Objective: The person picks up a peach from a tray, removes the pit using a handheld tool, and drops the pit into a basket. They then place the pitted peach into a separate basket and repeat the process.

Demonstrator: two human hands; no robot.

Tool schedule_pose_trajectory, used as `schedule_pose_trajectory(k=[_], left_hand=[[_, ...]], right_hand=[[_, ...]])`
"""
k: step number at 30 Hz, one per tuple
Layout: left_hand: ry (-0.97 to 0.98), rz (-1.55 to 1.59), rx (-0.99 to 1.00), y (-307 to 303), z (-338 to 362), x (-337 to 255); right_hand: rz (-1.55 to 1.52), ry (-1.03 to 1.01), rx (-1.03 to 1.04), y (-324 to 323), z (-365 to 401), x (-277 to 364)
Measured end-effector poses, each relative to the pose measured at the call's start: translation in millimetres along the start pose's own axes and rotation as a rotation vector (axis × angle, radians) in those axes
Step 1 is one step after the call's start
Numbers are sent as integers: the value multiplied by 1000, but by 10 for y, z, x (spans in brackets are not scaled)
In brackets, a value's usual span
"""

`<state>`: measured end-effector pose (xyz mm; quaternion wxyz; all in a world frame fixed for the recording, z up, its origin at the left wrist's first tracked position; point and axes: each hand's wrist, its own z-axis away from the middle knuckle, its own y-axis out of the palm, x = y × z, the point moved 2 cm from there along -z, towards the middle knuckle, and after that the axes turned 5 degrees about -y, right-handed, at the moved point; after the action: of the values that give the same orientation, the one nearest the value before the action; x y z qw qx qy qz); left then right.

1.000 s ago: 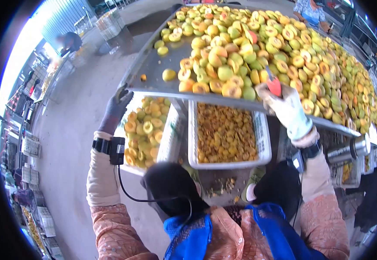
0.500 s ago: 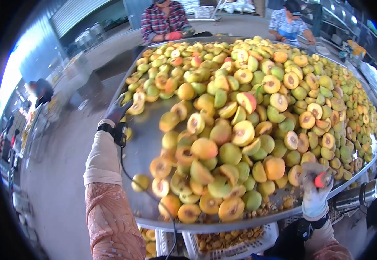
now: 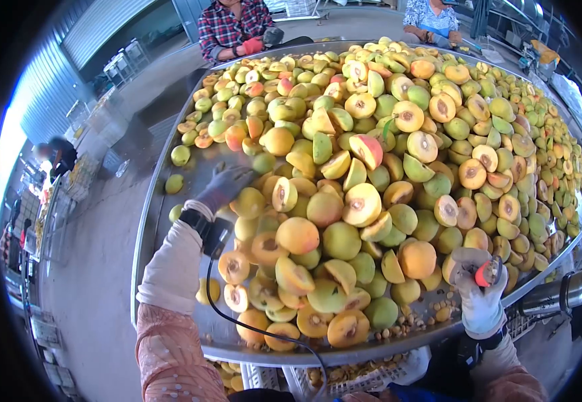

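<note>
Halved and whole peaches [image 3: 341,240], yellow-green with some red blush, lie heaped on a metal table [image 3: 154,231]. My left hand [image 3: 227,184], in a dark glove, is low over the table at the left side of the heap. Its fingers stretch right against the nearest peaches, with nothing visibly held. At the front right edge my right hand [image 3: 475,295], in a whitish glove, is closed round a small tool with a red handle [image 3: 487,273]. The tool's working end is hard to make out. Loose peach pits [image 3: 415,321] lie beside that hand.
White crates [image 3: 371,382] with cut pieces stand below the front edge. A metal flask [image 3: 562,295] is by the right edge. Two co-workers stand across the table, one in a plaid shirt [image 3: 234,27]. A black cable [image 3: 237,321] hangs from my left wrist.
My left hand has moved right and nearer from the table's left side to the heap, and several peaches there have shifted. My right hand keeps the red-handled tool. The view has tilted slightly.
</note>
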<state>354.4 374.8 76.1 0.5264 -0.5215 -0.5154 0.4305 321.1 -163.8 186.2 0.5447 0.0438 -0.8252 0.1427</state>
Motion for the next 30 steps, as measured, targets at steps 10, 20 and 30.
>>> schedule_pose_trajectory(k=[10,20,30], left_hand=[[-462,1380,88,-1027,1520,-1077],[-735,1098,-314,-984,2899,-1381],[-648,474,-158,-997,2940,-738]], right_hand=[[-171,139,32,-400,463,249],[-153,24,41,-700,1105,575],[-150,119,123,-468,1250,516]])
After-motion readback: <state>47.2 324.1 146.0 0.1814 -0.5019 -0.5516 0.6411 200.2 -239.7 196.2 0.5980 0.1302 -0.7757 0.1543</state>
